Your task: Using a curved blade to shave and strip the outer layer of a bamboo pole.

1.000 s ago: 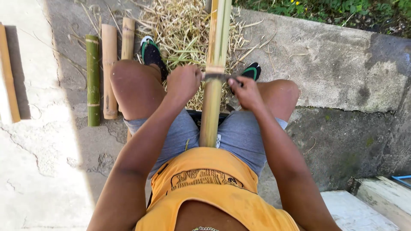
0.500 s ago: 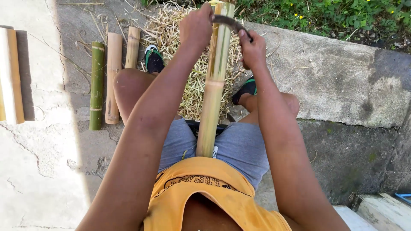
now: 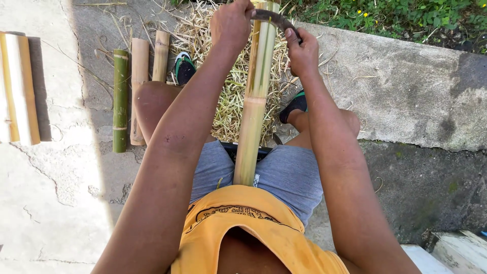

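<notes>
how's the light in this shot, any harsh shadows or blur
Head view: hard sunlight bleaches the pale concrete ground at left; a sharp-edged shadow covers the centre, where the long tan bamboo pole and both hands, left hand and right hand, stay sharp; wide-lens bending at the edges.

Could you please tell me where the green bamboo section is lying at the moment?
In the head view, the green bamboo section lies on the concrete ground at the person's left, right beside two tan bamboo pieces near the left knee.

A pale yellow-green bamboo pole (image 3: 256, 96) is showing green streaks. 1 green bamboo piece (image 3: 120, 99) is lying beside 2 tan pieces (image 3: 139, 86). Orange shirt (image 3: 243, 228), grey shorts (image 3: 289, 175).
</notes>
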